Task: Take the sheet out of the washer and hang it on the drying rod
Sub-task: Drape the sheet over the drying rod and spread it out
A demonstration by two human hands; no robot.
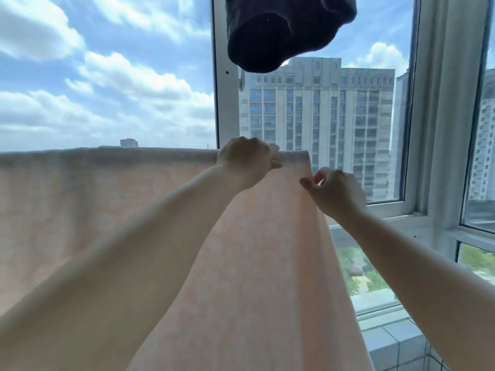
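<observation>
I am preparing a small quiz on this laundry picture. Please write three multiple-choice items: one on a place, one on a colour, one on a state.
1. Where is the dark garment?
A. Hanging above the sheet
B. Lying on the window sill
C. In the left hand

2. What colour is the sheet?
A. Dark blue
B. Pale pink
C. Green

3. What is the right hand doing?
A. Hanging idle
B. Pressing the window glass
C. Pinching the sheet's side edge

Answers:
1 A, it hangs at the top of the view, over the sheet.
2 B, the cloth is pale pink throughout.
3 C, its fingertips close on the edge, while the left hand grips the top fold.
</observation>
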